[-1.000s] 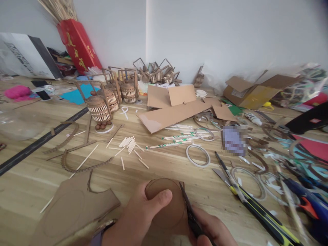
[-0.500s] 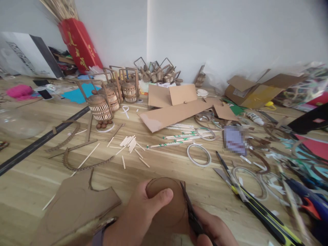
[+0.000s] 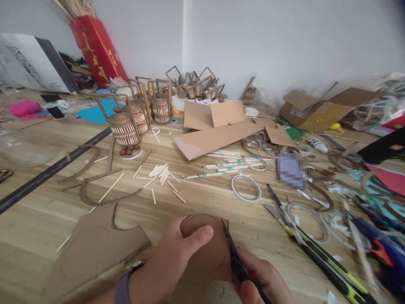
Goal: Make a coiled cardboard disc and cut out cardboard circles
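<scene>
My left hand pinches a brown cardboard piece with a circle drawn on it, thumb lying on top near its upper edge. My right hand grips black scissors at the bottom of the view. Their blades run along the right edge of the circle. A watch strap shows on my left wrist. A larger cardboard offcut with a curved cut lies on the wooden floor just left of my left hand.
A yellow-black utility knife and tape rings lie to the right. Loose wooden sticks, small woven baskets, flat cardboard and an open box are farther off. A black strip crosses the floor at left.
The view has tilted slightly, so everything sits a little higher in the frame. Both hands keep their hold on the cardboard circle and the scissors, barely shifting.
</scene>
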Demonstrator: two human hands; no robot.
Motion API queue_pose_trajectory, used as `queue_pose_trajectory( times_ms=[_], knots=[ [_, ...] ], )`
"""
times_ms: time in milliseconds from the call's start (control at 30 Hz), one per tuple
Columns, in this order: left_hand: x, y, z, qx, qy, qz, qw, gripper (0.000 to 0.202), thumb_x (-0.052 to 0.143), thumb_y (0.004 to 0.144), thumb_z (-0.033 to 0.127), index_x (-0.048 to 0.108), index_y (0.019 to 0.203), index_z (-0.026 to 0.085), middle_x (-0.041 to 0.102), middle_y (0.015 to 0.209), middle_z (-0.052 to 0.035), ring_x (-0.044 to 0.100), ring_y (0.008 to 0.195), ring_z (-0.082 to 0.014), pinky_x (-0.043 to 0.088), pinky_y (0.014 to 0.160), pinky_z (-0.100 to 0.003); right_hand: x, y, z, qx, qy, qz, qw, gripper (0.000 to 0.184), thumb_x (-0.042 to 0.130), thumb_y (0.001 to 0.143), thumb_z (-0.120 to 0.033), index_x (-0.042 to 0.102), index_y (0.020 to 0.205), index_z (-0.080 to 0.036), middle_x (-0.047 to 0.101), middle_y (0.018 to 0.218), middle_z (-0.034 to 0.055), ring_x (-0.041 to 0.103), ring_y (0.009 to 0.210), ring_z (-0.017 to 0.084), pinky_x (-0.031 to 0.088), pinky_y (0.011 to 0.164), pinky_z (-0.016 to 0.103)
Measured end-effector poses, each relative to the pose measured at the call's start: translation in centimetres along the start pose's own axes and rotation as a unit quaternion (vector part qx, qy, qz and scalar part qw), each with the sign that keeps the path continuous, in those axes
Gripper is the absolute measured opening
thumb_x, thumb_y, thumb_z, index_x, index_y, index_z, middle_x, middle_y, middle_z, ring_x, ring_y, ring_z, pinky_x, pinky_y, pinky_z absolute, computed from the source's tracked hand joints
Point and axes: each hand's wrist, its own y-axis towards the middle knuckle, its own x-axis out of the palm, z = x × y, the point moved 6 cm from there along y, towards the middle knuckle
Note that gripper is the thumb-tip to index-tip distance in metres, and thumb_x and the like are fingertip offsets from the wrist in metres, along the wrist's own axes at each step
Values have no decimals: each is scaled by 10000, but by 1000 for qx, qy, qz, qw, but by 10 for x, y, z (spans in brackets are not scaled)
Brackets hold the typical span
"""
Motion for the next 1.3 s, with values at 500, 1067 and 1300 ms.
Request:
queue_pose_trajectory(
  times_ms=[500, 1067, 1300],
  knots=[
    [1, 0, -1, 8, 65, -60, 996, 433, 809, 713, 524, 730, 1002, 212, 807, 1021, -32, 720, 994, -286, 557, 826, -354, -5, 2, -19, 59, 12, -40, 997, 837, 365, 623, -984, 567, 799, -192, 439, 601, -47, 387, 509, 114, 321, 460, 243],
    [4, 1, -4, -1, 30, -75, 997, 407, 818, 724, 495, 754, 993, 197, 814, 991, -35, 725, 956, -272, 564, 787, -324, -4, -4, -22, 57, -35, -29, 997, 793, 284, 742, -944, 560, 792, -201, 391, 512, -76, 316, 436, 103, 290, 473, 265],
    [6, 2, -3, 4, 35, -89, 995, 392, 802, 742, 498, 764, 996, 203, 812, 1006, -37, 720, 982, -278, 557, 814, -331, -3, -5, -20, 36, -32, -28, 998, 750, 293, 795, -910, 550, 822, -206, 403, 503, -74, 311, 424, 103, 280, 461, 266]
  ],
)
